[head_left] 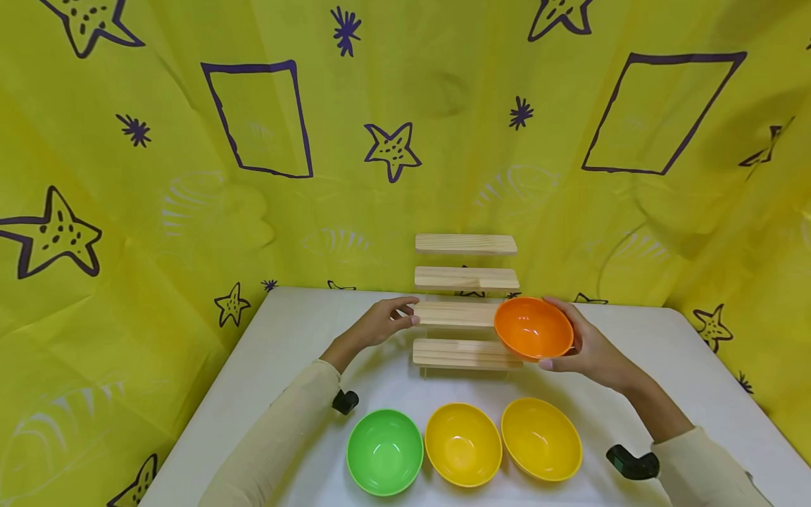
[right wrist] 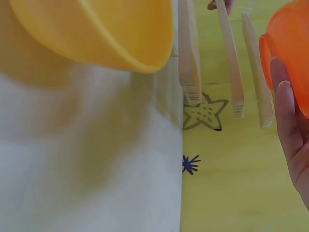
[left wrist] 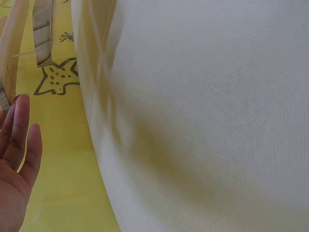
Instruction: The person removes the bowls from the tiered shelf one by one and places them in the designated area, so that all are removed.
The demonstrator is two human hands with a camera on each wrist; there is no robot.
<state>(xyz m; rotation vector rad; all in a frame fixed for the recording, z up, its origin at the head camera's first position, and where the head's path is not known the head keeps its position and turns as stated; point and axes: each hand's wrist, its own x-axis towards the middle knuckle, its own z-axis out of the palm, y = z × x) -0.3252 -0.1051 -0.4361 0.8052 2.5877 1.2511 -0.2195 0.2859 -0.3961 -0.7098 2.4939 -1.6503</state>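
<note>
An orange bowl (head_left: pixel 533 329) is held by my right hand (head_left: pixel 592 352) at its right side, thumb below and fingers behind the rim. It overlaps the right ends of the lower planks of a wooden tiered stand (head_left: pixel 465 353) in the head view. My left hand (head_left: pixel 380 322) pinches the left end of the second plank from the bottom (head_left: pixel 453 314) between thumb and forefinger; its other fingers are fairly straight in the left wrist view. In the right wrist view, fingers (right wrist: pixel 286 113) lie along the orange bowl (right wrist: pixel 292 53) near its foot.
A green bowl (head_left: pixel 385 453) and two yellow bowls, one in the middle (head_left: pixel 463 445) and one at the right (head_left: pixel 541 439), stand in a row on the white table (head_left: pixel 266 394), nearer me than the stand. A yellow patterned curtain (head_left: pixel 443 204) hangs behind the table.
</note>
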